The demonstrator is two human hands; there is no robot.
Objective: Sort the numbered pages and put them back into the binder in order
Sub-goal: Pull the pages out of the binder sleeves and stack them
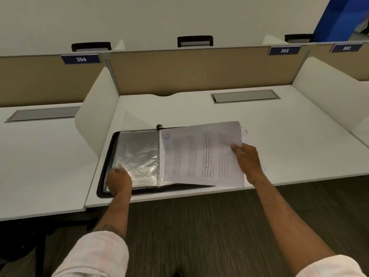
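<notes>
**Pages over the open binder**

We are looking down at the binder point(108, 156), and it lies open on the near part of the white desk point(199, 110). A shiny clear sleeve point(139, 156) is spread across its left half.

Over the right half, the right hand point(248, 160) holds the printed pages point(199, 154) by their right edge. The thumb is on top and the fingers are tucked beneath, pinching the sheaf. The pages are tilted and hide that side of the binder.

Just past their far right corner we catch a sheet marked 1 point(247, 134), flat on the desk.

The left hand point(118, 181) sits at the sleeve's near left corner with its fingers curled under. We cannot tell whether they pinch the plastic.
</notes>
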